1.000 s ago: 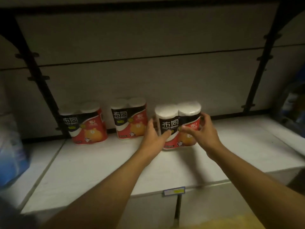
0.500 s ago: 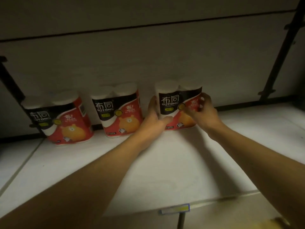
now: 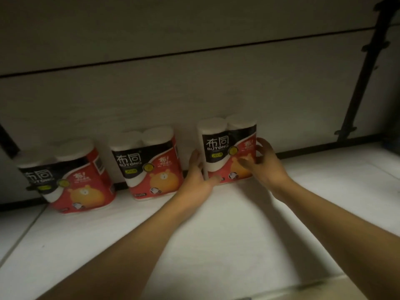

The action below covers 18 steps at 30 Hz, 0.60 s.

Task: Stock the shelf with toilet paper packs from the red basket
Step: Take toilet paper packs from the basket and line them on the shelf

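Observation:
Three red, black and white toilet paper packs stand in a row at the back of the white shelf point(image 3: 216, 234). The left pack point(image 3: 73, 180) and middle pack point(image 3: 149, 165) stand free. The right pack point(image 3: 229, 150) stands upright against the back panel, held from both sides. My left hand point(image 3: 198, 176) lies along its left side with the thumb across the front bottom. My right hand point(image 3: 265, 163) curls round its right edge, thumb on the front. The red basket is out of view.
A dark metal upright point(image 3: 363, 72) rises at the right of the shelf, another point(image 3: 6, 139) at the far left. The grey back panel point(image 3: 194, 94) closes the shelf behind the packs. Bare shelf stretches to the right of the held pack and in front of the row.
The right pack has slid back against the rear panel between both hands. The camera has moved closer and to the right, so the row sits larger in view.

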Motion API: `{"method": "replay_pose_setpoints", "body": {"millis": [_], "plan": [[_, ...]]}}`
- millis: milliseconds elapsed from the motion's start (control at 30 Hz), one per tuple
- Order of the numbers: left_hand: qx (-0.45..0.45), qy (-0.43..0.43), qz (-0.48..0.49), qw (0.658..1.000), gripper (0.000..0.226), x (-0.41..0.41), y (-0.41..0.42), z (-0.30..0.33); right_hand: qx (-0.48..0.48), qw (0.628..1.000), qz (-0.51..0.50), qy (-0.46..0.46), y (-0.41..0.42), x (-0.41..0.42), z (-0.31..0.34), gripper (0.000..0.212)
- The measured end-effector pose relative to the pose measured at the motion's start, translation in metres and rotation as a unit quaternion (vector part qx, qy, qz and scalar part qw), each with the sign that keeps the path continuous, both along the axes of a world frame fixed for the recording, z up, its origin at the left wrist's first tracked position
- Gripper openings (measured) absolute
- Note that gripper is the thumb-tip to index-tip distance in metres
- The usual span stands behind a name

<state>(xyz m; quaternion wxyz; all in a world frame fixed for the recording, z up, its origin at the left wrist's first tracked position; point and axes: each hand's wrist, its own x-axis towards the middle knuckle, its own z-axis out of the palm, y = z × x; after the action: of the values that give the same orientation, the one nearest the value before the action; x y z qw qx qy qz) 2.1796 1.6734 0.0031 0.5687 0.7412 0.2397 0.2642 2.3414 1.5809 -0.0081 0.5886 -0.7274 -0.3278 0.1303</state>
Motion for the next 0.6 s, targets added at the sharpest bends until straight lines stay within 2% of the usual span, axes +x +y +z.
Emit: {"method": "replay_pose_setpoints", "body": {"millis": [133, 200, 267, 367, 467, 600], "plan": [[0.025, 0.019, 0.031, 0.999, 0.085, -0.009, -0.012, 0.005, 0.005, 0.999, -0.032, -0.017, -0.011, -0.008, 0.0, 0.081], [0.024, 0.013, 0.038, 0.999, 0.078, -0.016, -0.022, 0.013, 0.015, 0.997, -0.068, -0.036, -0.02, -0.015, 0.005, 0.071], [0.01, -0.006, 0.035, 0.999, 0.062, -0.029, -0.032, 0.022, 0.031, 0.994, -0.083, -0.063, -0.033, -0.031, 0.015, 0.051], [-0.005, -0.01, 0.02, 1.0, 0.037, -0.062, -0.05, 0.03, 0.041, 0.998, 0.016, -0.051, -0.058, -0.076, 0.037, 0.014], [-0.004, 0.016, 0.025, 1.0, 0.025, -0.112, -0.069, 0.04, 0.001, 0.989, 0.137, -0.055, -0.078, -0.133, 0.064, 0.01], [-0.004, 0.026, 0.039, 0.999, 0.02, -0.19, -0.094, 0.065, -0.033, 0.977, 0.191, -0.085, -0.092, -0.204, 0.09, 0.013]]}}
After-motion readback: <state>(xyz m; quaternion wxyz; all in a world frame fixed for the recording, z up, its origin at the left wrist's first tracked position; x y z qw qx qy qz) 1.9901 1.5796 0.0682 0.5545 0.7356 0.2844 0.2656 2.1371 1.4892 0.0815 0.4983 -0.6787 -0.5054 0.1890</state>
